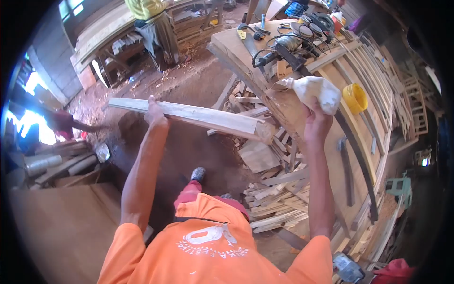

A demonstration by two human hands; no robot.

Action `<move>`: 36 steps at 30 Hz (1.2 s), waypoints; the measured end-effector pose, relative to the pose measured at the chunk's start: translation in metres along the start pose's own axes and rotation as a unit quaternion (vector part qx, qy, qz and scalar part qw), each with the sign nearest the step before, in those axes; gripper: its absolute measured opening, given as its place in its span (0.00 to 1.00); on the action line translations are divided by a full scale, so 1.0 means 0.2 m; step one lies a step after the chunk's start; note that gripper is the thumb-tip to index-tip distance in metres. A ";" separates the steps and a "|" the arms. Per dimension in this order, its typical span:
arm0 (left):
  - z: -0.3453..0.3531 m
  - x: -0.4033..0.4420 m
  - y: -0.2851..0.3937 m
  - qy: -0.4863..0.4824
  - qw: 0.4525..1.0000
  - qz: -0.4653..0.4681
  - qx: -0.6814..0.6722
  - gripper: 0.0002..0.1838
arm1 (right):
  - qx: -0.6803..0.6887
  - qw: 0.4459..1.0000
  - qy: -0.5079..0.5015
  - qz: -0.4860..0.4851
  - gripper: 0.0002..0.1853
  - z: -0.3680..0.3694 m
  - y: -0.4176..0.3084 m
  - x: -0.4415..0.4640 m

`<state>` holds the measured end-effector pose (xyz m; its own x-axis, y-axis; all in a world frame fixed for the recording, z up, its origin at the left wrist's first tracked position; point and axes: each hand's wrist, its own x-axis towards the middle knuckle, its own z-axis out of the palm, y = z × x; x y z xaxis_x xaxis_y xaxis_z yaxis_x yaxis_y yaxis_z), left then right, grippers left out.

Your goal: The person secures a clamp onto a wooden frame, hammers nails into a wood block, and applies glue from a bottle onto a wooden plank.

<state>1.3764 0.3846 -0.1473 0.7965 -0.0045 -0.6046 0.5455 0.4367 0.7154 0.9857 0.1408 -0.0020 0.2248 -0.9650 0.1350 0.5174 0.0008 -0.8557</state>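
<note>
In the head view my left hand (155, 112) is closed around a long pale wooden plank (208, 113), near its left end. The plank slants down to the right, in front of my body above the floor. My right hand (317, 120) grips a white plastic bottle (322, 92) from below. The bottle lies tilted on its side, its narrow tip pointing left, over the edge of the workbench (288, 102). Some of my right fingers are hidden behind the bottle.
A power drill (286, 47) with cables, a handsaw (247, 40) and a yellow cup (354, 98) are on the workbench. Offcuts (279, 199) pile up below it. Long wood strips (364, 71) lie along the right. Another person (153, 28) stands at a far bench.
</note>
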 end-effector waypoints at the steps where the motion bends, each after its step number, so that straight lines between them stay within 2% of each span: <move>1: -0.06 0.02 0.01 0.009 1.000 -0.009 0.020 0.32 | -0.130 0.989 -0.037 -0.064 0.29 -0.02 0.03 0.03; 2: -0.11 0.02 0.00 0.018 1.000 -0.017 0.007 0.32 | -0.255 0.955 -0.076 -0.130 0.29 -0.04 0.05 0.08; 4: -0.24 -0.06 0.02 0.018 1.000 0.010 0.005 0.33 | -0.304 0.933 -0.108 -0.161 0.30 -0.03 0.05 0.08; 6: -0.36 -0.05 0.04 0.027 0.999 0.018 0.002 0.30 | -0.487 0.812 -0.155 -0.282 0.30 -0.09 0.08 0.11; 7: -0.43 -0.05 0.05 0.029 0.999 0.016 0.001 0.30 | -0.431 0.831 -0.214 -0.278 0.29 -0.05 0.08 0.11; 8: -0.47 -0.05 0.06 0.030 0.999 0.014 0.002 0.30 | -0.432 0.828 -0.226 -0.276 0.29 -0.05 0.09 0.14; 10: -0.55 -0.06 0.07 0.054 0.998 0.014 0.007 0.31 | -0.423 0.791 -0.304 -0.321 0.28 -0.07 0.10 0.21; 12: -0.63 -0.02 0.08 0.046 0.999 0.021 0.013 0.32 | -0.436 0.787 -0.309 -0.308 0.28 -0.10 0.13 0.24; 15: -0.70 0.00 0.10 0.055 0.998 0.021 0.026 0.37 | -0.437 0.746 -0.380 -0.327 0.25 -0.13 0.15 0.27; 20: -0.73 -0.03 0.13 0.061 0.997 0.008 0.050 0.40 | -0.451 0.708 -0.415 -0.351 0.25 -0.19 0.18 0.30; 22: -0.72 -0.03 0.13 0.047 0.997 0.010 0.057 0.40 | -0.476 0.648 -0.454 -0.383 0.22 -0.19 0.17 0.30; 29: -0.65 0.00 0.14 0.004 0.999 0.004 0.051 0.40 | -0.527 0.593 -0.455 -0.404 0.21 -0.20 0.13 0.31; 36: -0.54 -0.05 0.12 -0.010 0.998 -0.008 0.066 0.40 | -0.534 0.586 -0.447 -0.416 0.21 -0.18 0.11 0.30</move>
<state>1.3532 0.4928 -0.1618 0.7919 -0.0282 -0.6100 0.5864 0.3141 0.7467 0.9815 0.0727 -0.0305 0.8505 0.0068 0.5259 0.0507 -0.9963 -0.0692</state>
